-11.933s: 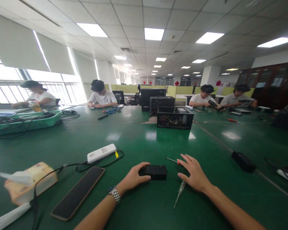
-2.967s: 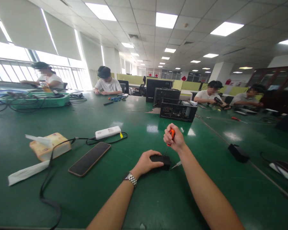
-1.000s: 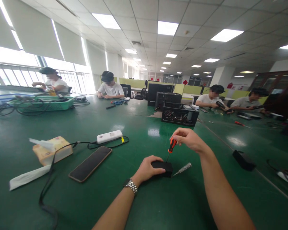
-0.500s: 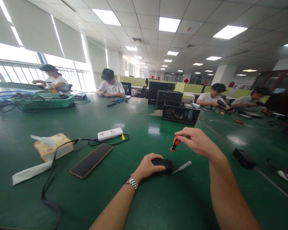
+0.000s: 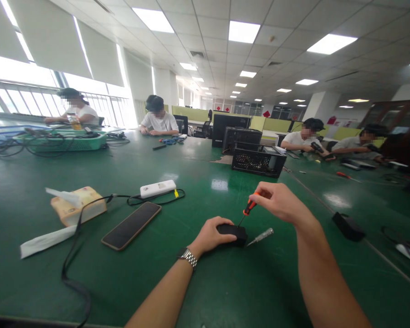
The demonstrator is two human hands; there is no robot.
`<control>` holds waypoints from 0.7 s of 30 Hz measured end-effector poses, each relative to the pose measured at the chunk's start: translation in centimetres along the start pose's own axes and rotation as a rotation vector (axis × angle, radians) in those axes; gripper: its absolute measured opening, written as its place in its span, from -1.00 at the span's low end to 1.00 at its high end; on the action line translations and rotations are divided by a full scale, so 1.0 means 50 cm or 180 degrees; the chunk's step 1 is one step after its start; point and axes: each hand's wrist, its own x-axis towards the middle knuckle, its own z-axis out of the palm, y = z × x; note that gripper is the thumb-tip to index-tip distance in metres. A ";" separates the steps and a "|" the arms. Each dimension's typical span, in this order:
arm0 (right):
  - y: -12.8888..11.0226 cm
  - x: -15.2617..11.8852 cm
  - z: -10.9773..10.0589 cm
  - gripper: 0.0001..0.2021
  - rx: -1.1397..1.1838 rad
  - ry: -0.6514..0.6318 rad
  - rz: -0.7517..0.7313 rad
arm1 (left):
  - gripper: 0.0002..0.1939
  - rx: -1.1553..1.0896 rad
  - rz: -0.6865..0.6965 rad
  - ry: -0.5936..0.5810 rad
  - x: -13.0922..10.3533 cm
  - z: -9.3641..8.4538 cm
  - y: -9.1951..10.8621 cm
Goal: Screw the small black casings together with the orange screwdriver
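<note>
My left hand [image 5: 214, 234] is closed around a small black box [image 5: 238, 236] lying on the green table, its thumb along the near side. In my right hand [image 5: 276, 200] is an orange-and-black screwdriver [image 5: 248, 207], pinched at the top of its handle. The shaft slants down and its tip meets the far upper edge of the box; what the tip touches is too small to make out. Just right of the box lies a second screwdriver [image 5: 261, 237] with a clear handle, its tip pointing toward the box.
To the left lie a phone [image 5: 132, 225], a white power strip [image 5: 157, 188] with its black cable, and a tissue pack [image 5: 94, 205]. An open computer case [image 5: 256, 160] stands ahead. A black adapter [image 5: 348, 227] rests at right. Several people sit around the table.
The fingers of my right hand have curled and turned slightly on the screwdriver handle. My left hand and the box stay in place; the view has shifted a little.
</note>
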 end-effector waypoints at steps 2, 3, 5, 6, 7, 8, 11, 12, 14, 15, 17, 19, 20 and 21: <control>0.001 -0.007 -0.011 -0.75 0.0133 -0.0214 -0.0065 | -0.61 0.0005 -0.0001 -0.0001 0.000 0.000 0.000; 0.001 -0.011 -0.015 -0.73 0.0172 -0.0287 -0.0085 | -0.61 0.0005 -0.0006 -0.0001 0.000 0.000 0.000; 0.001 -0.015 -0.019 -0.68 0.0214 -0.0367 -0.0134 | -0.61 0.0008 -0.0019 -0.0010 0.000 -0.001 0.001; 0.001 -0.016 -0.020 -0.66 0.0214 -0.0389 -0.0149 | -0.60 0.0011 -0.0023 -0.0023 -0.001 -0.002 0.002; 0.001 -0.017 -0.020 -0.65 0.0191 -0.0403 -0.0150 | -0.60 0.0014 -0.0017 -0.0050 -0.001 -0.004 0.003; 0.002 -0.016 -0.020 -0.66 0.0133 -0.0396 -0.0134 | -0.59 0.0020 0.0002 -0.0089 -0.002 -0.007 0.003; 0.004 -0.015 -0.022 -0.73 -0.0162 -0.0254 0.0014 | -0.57 0.0041 0.0089 -0.0227 -0.003 -0.015 0.006; 0.003 -0.015 -0.024 -0.75 -0.0215 -0.0179 0.0051 | -0.57 0.0048 0.0103 -0.0254 -0.004 -0.017 0.007; 0.000 -0.017 -0.028 -0.76 -0.0171 -0.0071 0.0073 | -0.57 0.0060 0.0091 -0.0266 -0.005 -0.018 0.008; -0.003 -0.019 -0.030 -0.76 -0.0094 -0.0053 0.0063 | -0.57 0.0059 0.0083 -0.0253 -0.005 -0.018 0.008; -0.012 -0.022 -0.033 -0.75 0.0092 -0.0117 0.0029 | -0.57 0.0048 0.0085 -0.0219 -0.004 -0.016 0.007; -0.022 -0.024 -0.032 -0.75 0.0228 -0.0241 0.0009 | -0.57 0.0021 0.0108 -0.0189 -0.004 -0.013 0.004; -0.026 -0.025 -0.030 -0.75 0.0268 -0.0293 -0.0002 | -0.57 0.0008 0.0121 -0.0173 -0.004 -0.012 0.002; -0.030 -0.024 -0.027 -0.76 0.0291 -0.0332 -0.0017 | -0.57 -0.0002 0.0132 -0.0165 -0.003 -0.011 0.000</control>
